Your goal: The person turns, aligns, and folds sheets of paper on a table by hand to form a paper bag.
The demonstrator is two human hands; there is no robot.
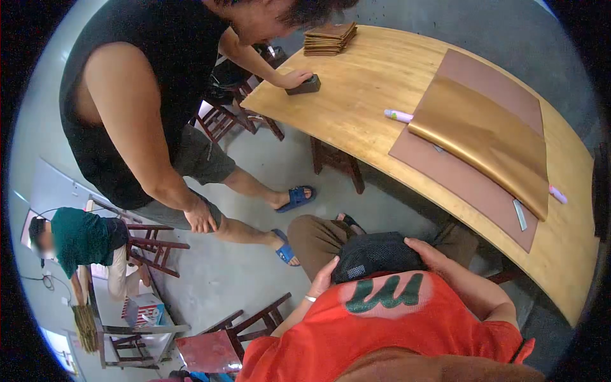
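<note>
A black mesh cap (379, 253) with a small grey patch rests in my lap against the front of my red shirt. My left hand (323, 277) grips its left edge, thumb uppermost; a white band circles that wrist. On the opposite edge my right hand (428, 254) is closed, its thumb lying along the cap. The fingers under the cap are hidden on both sides.
To my right stands a wooden table (363, 95) bearing a brown mat (407, 149), a gold-brown sheet (484, 134) around a purple-ended roll, a cutter (520, 215) and stacked brown pieces (329, 39). A standing person presses a dark block (303, 85). Stools (210, 350) stand left.
</note>
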